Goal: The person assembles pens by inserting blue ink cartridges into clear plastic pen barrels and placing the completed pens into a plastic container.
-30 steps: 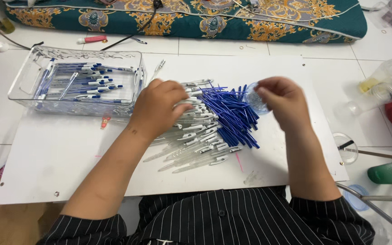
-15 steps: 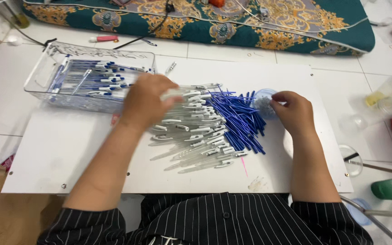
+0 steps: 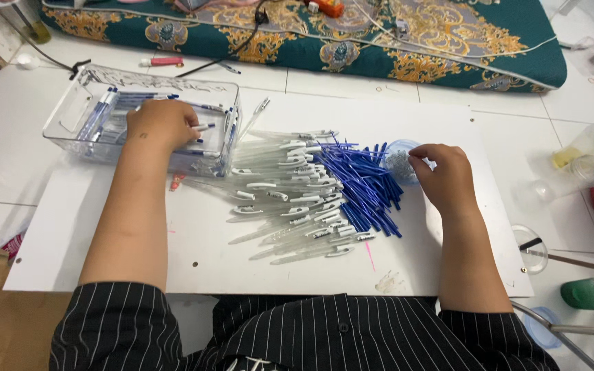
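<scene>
The person wears a black shirt with thin white pinstripes and short sleeves.

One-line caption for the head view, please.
Left hand reaches into clear tray of pens; right hand picks at small dish beside blue refills.

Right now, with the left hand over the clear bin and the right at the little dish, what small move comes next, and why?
Probably let the left hand release its pen into the clear tray, then draw back to the pile of clear barrels. It sits over the finished pens, while the right hand already has its fingertips at the small dish beside the blue refills.
</scene>
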